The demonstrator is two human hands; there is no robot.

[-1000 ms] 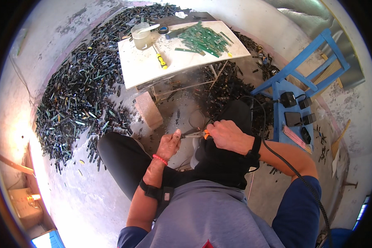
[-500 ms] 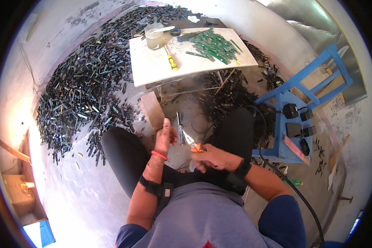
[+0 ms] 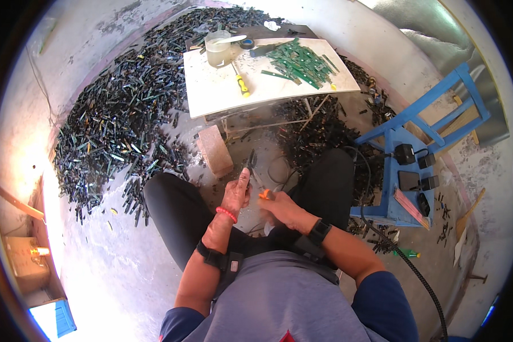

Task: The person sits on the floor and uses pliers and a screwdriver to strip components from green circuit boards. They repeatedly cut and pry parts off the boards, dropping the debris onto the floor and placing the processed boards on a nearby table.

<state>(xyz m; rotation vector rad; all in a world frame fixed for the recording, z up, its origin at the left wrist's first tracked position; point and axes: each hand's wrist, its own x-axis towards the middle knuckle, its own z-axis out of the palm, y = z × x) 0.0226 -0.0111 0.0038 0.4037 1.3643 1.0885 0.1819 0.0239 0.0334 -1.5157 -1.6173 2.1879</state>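
My left hand (image 3: 235, 192), with a red beaded bracelet at its wrist, is closed around a narrow dark strip (image 3: 252, 156). The strip's upper end sticks out past the thumb; its lower part is hidden by the fingers. In my right hand (image 3: 284, 208) is a pair of pliers (image 3: 265, 194) with orange handles, gripped from the right. Their jaws point up and left and come close beside the strip; whether they bite it I cannot tell. Both hands are over the floor between my knees.
Ahead stands a low table (image 3: 202, 94) bearing green circuit-board strips (image 3: 302, 62), a yellow screwdriver (image 3: 242, 85) and a cup of cloudy liquid (image 3: 218, 51). A brick (image 3: 215, 151) sits before it. Dark strips heap (image 3: 114, 125) at left; a blue chair (image 3: 390, 137) holds adapters at right.
My right hand and the pliers have moved closer to my left hand. The strip has tilted and more of it is covered by my left fingers. The view has shifted slightly.
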